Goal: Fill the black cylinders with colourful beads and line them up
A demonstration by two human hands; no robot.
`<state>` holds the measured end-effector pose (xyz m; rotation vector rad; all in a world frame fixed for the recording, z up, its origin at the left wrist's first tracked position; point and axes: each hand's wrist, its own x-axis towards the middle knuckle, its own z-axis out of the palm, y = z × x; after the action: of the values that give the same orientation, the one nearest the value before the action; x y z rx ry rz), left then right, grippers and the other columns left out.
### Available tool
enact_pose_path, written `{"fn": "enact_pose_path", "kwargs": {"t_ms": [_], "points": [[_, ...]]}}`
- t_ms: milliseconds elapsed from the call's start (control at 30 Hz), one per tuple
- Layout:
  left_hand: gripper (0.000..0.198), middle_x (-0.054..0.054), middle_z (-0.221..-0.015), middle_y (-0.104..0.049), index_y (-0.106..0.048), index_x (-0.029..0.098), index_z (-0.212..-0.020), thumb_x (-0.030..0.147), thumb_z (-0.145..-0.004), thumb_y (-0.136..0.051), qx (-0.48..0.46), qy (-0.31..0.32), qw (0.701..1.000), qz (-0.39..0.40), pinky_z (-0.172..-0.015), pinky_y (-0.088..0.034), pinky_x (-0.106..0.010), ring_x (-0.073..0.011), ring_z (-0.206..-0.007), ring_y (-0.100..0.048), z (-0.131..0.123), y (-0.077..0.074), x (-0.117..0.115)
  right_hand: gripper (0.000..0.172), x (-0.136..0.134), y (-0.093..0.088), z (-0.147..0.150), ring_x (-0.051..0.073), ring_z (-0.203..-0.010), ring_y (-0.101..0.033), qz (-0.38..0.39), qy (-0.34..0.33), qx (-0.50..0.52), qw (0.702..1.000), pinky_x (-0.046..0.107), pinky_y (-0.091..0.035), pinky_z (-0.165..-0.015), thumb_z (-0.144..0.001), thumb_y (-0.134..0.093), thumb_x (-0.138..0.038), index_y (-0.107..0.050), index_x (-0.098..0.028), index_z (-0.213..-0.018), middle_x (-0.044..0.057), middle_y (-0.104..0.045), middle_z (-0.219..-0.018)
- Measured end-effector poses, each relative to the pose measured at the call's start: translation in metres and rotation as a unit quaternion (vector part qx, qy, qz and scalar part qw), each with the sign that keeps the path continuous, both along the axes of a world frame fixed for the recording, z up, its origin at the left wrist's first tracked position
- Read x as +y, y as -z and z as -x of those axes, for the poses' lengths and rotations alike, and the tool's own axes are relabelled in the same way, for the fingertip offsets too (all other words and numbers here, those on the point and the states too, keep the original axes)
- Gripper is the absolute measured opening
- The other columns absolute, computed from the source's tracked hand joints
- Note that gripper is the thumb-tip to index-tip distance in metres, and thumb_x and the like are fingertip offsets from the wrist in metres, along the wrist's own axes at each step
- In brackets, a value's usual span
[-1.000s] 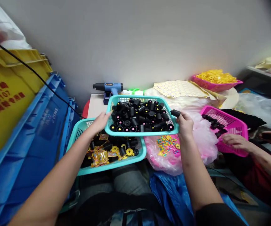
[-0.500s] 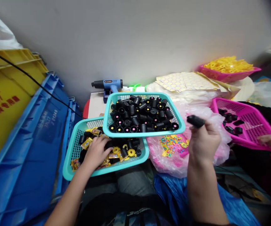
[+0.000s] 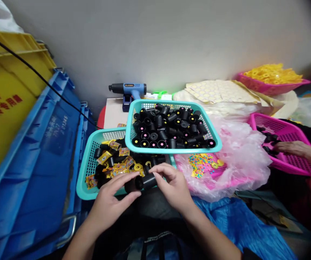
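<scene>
The bare left forearm (image 3: 81, 240) and bare right forearm (image 3: 208, 234) come up from the bottom edge and converge toward the middle, with both wrists nearly straight. The left grip (image 3: 109, 204) lies back-up, its fingers stretched forward and pinching a short black plastic cylinder (image 3: 131, 185). The right grip (image 3: 173, 186) faces it with curled fingers, thumb and forefinger closed on a second black plastic cylinder (image 3: 149, 180). The two grips sit close together over the lap, their fingertips nearly meeting.
</scene>
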<state>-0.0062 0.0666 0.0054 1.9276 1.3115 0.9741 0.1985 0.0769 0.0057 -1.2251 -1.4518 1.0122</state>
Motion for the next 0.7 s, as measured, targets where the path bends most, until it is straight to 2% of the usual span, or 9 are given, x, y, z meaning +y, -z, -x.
{"fn": "enact_pose_path", "kwargs": {"t_ms": [167,433,567,700], "points": [[0.033,-0.003,-0.108,-0.074,-0.07,0.028,-0.113,0.032,-0.08,-0.071,-0.012,-0.005,1.0,-0.016,-0.088,-0.056,-0.028,-0.0192,-0.098,-0.07,0.005,0.002,-0.001,0.012,0.001,-0.003,0.005,0.016,-0.075,-0.063,-0.023,0.021,-0.035,0.999,0.028,-0.051,-0.068,-0.085,-0.058,-0.02,-0.07,-0.02,-0.084,0.004,-0.069,-0.081],[0.034,-0.003,-0.104,-0.075,-0.07,0.028,-0.114,0.032,-0.08,-0.07,0.008,-0.026,0.999,-0.045,-0.084,-0.059,-0.027,-0.0187,-0.091,-0.072,0.023,0.011,-0.018,0.019,-0.012,0.003,0.028,0.019,-0.082,-0.065,-0.122,-0.011,-0.134,0.983,0.032,-0.053,-0.076,-0.088,-0.053,-0.014,-0.069,-0.021,-0.093,0.007,-0.07,-0.086],[0.033,-0.003,-0.101,-0.076,-0.071,0.029,-0.113,0.034,-0.08,-0.07,0.013,-0.015,0.999,-0.044,-0.083,-0.059,-0.027,-0.0192,-0.09,-0.072,0.027,0.024,-0.034,0.022,-0.026,0.013,0.041,0.019,-0.078,-0.065,-0.092,-0.081,-0.155,0.98,0.03,-0.054,-0.072,-0.087,-0.053,-0.013,-0.072,-0.022,-0.093,0.007,-0.07,-0.083],[0.04,-0.004,-0.106,-0.075,-0.064,0.03,-0.123,0.034,-0.083,-0.067,-0.051,-0.024,0.998,0.04,-0.081,-0.06,-0.027,-0.0193,-0.093,-0.072,0.032,0.039,-0.053,0.023,-0.035,0.019,0.05,0.018,-0.077,-0.068,-0.038,-0.12,-0.116,0.985,0.03,-0.056,-0.072,-0.087,-0.058,-0.017,-0.074,-0.023,-0.102,0.007,-0.073,-0.086]]}}
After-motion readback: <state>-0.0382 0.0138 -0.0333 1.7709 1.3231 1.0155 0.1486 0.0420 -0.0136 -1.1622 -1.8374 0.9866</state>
